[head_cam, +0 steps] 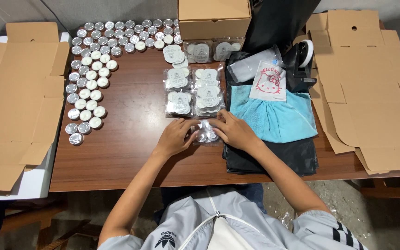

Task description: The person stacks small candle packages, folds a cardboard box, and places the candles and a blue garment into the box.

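**Both hands pinned on one small clear packet**

Closest in, the left hand [174, 138] and right hand [234, 130] meet over a clear packet of tealights [206, 134], fingers curled down on its two ends, seemingly to hold it flat against the table [130, 153]. Just beyond the fingertips lie filled packets [193, 90] in two neat columns, probably kept within easy reach. Loose tealights [89, 74] curve away past the left hand. Beside the right hand a blue cloth [278, 118] lies on black bags [274, 159]. Flat cardboard blanks [17, 102] flank both sides.
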